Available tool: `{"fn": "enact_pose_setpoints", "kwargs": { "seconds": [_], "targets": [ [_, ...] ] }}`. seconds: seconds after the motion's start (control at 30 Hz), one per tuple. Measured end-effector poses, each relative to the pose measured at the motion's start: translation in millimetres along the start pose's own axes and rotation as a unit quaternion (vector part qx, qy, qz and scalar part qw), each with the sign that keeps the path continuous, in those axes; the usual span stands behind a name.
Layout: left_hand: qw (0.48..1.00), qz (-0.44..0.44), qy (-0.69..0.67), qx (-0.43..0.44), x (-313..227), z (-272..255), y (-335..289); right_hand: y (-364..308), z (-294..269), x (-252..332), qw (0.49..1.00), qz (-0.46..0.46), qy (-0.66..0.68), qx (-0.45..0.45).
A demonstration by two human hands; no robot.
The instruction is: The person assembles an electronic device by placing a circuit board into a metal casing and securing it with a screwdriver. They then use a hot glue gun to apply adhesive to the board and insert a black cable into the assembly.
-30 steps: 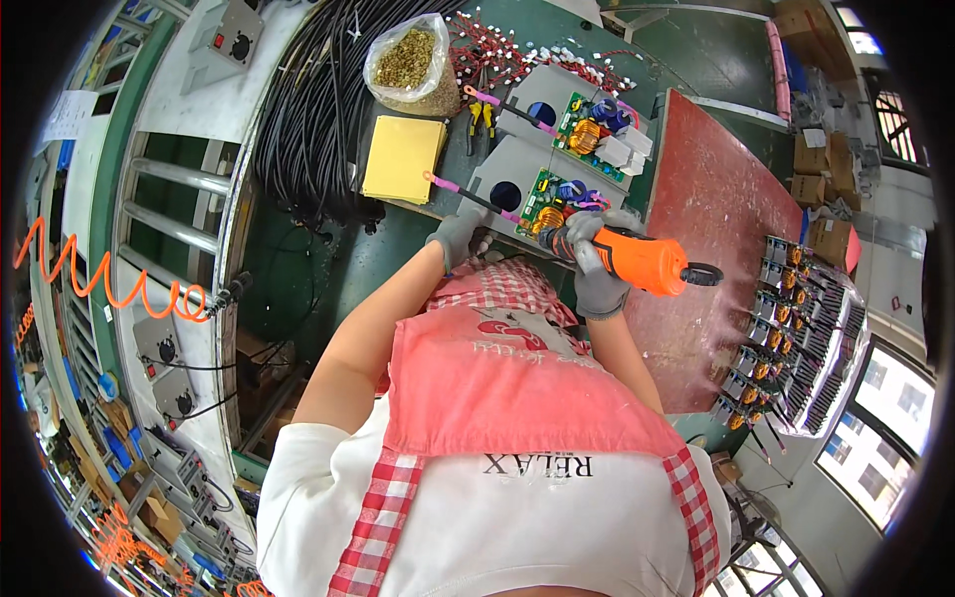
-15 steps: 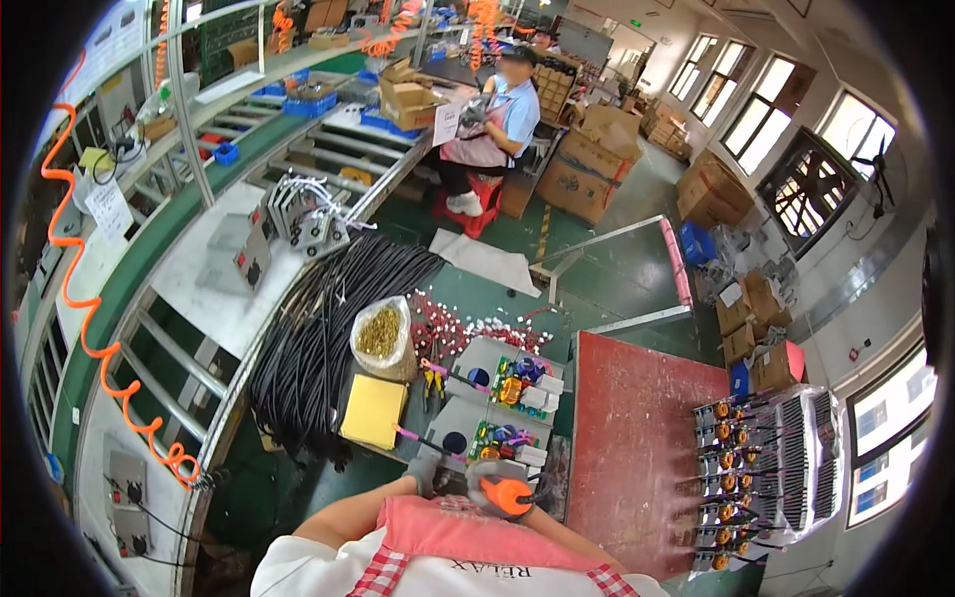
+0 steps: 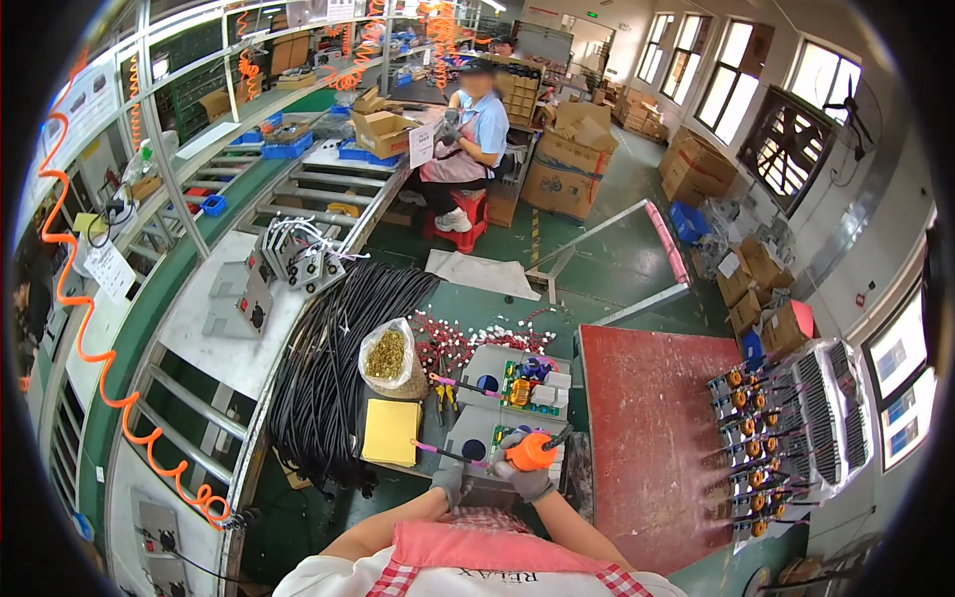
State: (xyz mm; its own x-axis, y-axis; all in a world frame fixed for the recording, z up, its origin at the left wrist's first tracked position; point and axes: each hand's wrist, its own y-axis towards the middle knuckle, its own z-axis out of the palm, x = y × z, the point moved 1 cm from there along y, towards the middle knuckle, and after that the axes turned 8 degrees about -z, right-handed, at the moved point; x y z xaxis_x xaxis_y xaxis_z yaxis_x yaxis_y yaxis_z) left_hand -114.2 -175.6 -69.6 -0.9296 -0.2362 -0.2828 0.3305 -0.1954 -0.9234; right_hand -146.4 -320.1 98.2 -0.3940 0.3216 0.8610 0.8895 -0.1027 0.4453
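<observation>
My right hand (image 3: 530,484), in a grey glove, is closed round an orange power tool (image 3: 533,452) with a dark front end. The tool is over the nearer circuit board, largely covering it. That board is fitted in a grey metal housing (image 3: 464,436) with a round dark hole. My left hand (image 3: 450,482), also gloved, touches or nearly touches the housing's near left corner; its fingers are too indistinct to read. Beyond lies a second housing with a green circuit board (image 3: 517,390) carrying coils and white blocks. A black lead with pink ends (image 3: 453,451) sticks out leftward from the nearer housing.
Left of the housings are yellow sheets (image 3: 392,433), yellow-handled pliers (image 3: 447,398), a bag of brass-coloured parts (image 3: 388,360) and black cables (image 3: 333,368). Red-and-white connectors (image 3: 458,338) lie behind. A red board (image 3: 652,428) and finned assemblies (image 3: 796,428) stand right. A seated co-worker (image 3: 468,149) is farther off.
My right hand has brought the orange tool forward from near my body to over the nearer board. My left hand stays by the housing's near left corner. The whole view has shifted slightly.
</observation>
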Motion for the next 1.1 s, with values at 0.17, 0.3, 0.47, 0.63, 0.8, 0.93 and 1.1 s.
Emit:
{"fn": "enact_pose_setpoints", "kwargs": {
  "seconds": [0.17, 0.3, 0.47, 0.63, 0.8, 0.93, 1.1],
  "targets": [
    [0.993, -0.073, -0.035, 0.088, -5, -6, -7, 18, -2, 40, 0.98, 0.14, 0.101, -0.097],
    [0.979, -0.078, 0.079, 0.169, -13, -8, -39, 21, -32, 80, 0.939, 0.05, 0.294, -0.17],
    [0.934, -0.022, 0.118, 0.337, -33, 12, -118, 30, -85, 133, 0.906, -0.126, 0.297, -0.275],
    [0.905, -0.009, 0.09, 0.416, -43, 45, -120, 41, -105, 142, 0.891, -0.195, 0.305, -0.275],
    [0.919, -0.054, 0.073, 0.383, -66, 87, -142, 62, -115, 133, 0.892, -0.179, 0.34, -0.235],
    [0.916, -0.106, 0.023, 0.387, -74, 110, -124, 76, -129, 116, 0.882, -0.182, 0.389, -0.195],
    [0.919, -0.1, -0.021, 0.381, -82, 139, -129, 90, -141, 97, 0.889, -0.159, 0.383, -0.194]
  ]
}}
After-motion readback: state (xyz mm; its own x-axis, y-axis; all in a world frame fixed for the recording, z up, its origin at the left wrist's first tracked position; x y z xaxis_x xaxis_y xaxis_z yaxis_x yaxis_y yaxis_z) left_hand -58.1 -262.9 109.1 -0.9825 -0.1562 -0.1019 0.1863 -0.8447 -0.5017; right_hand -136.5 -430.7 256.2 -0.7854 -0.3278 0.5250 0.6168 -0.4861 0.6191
